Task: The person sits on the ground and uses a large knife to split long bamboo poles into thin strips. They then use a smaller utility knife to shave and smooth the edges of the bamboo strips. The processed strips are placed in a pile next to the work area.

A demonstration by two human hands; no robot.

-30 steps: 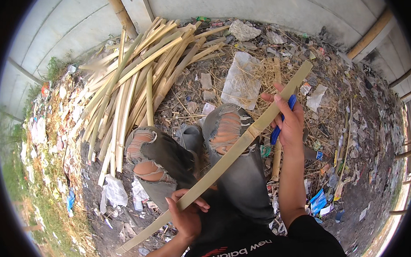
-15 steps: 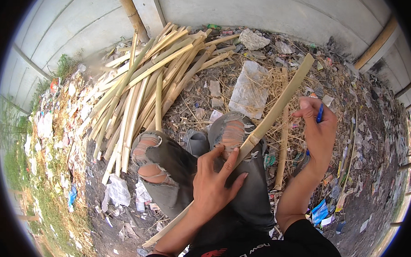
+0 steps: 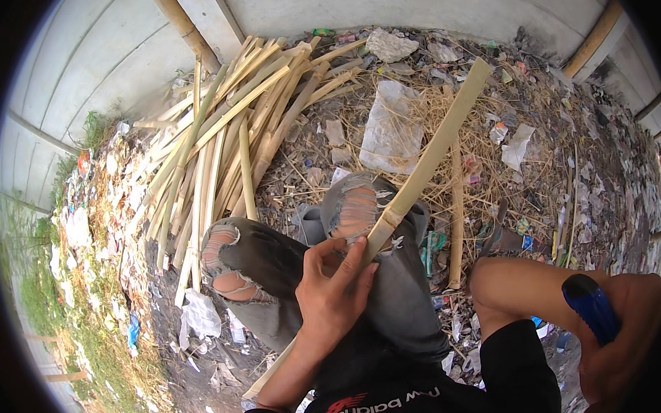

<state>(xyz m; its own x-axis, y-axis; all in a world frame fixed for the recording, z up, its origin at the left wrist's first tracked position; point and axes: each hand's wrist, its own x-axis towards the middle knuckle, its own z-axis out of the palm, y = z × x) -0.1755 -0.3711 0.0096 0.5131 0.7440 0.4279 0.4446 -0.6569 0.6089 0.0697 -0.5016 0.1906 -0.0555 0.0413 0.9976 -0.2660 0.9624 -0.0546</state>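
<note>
My left hand [image 3: 328, 297] is closed round a long split bamboo strip [image 3: 434, 155], thumb and fingers gripping it just below a node. The strip slants over my right thigh. Its far end points up to the right, and its lower end passes under my left forearm. At the lower right, my right hand [image 3: 630, 334] is raised well away from the strip. Its fingers are wrapped round a blue-and-black handle-like object [image 3: 595, 310], whose exact kind I cannot make out. My bent knees in torn dark trousers [image 3: 274, 270] lie beneath the strip.
A heap of bamboo strips [image 3: 229, 126] lies ahead on the left. Another strip [image 3: 456, 217] lies on the ground right of my knee. Beyond my knees are a pale flat slab [image 3: 392, 128] and a rock [image 3: 390, 46]. Litter covers the ground up to a grey wall [image 3: 411, 11].
My right hand has swung back, down and right with the blue-and-black object, away from the strip. My left hand keeps its grip on the bamboo. The view has shifted slightly.
</note>
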